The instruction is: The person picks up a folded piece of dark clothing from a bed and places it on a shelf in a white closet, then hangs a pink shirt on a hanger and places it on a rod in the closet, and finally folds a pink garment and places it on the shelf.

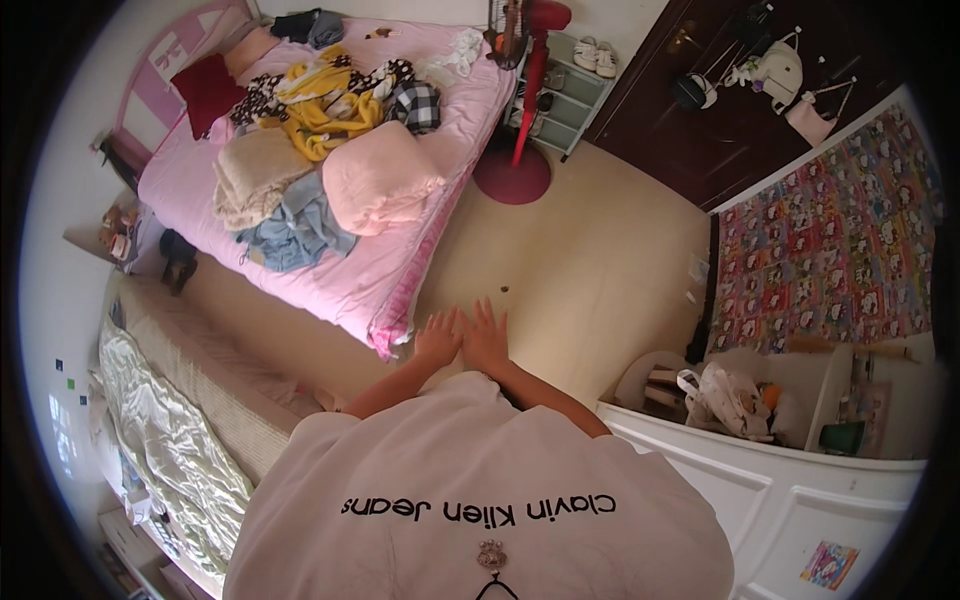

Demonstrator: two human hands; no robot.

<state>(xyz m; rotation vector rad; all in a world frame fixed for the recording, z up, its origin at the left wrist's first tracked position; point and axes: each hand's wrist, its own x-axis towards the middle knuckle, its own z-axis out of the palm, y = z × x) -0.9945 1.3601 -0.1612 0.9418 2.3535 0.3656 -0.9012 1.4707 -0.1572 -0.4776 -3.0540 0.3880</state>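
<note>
Both hands are held out side by side above the floor, thumbs close together. My left hand (pixel 438 340) has its fingers stretched out and holds nothing. Beside it, my right hand (pixel 485 338) is likewise spread and bare. The corner of a bed with a pink sheet (pixel 350 305) lies just beyond and left of them. On that bed are a folded pink quilt (pixel 375 180), a beige folded blanket (pixel 258 170), crumpled blue denim clothing (pixel 300 228), a yellow garment (pixel 325 110), a checked black-and-white cloth (pixel 415 108) and a dark red cushion (pixel 207 92).
A red standing fan (pixel 522 130) is by the bed's far right corner, near a shoe rack (pixel 575 95). Bags hang on a dark door (pixel 660 110). At right stands a white cabinet (pixel 720 485) with a plastic bag (pixel 725 400) on top. A couch with a pale cover (pixel 165 420) fills the left.
</note>
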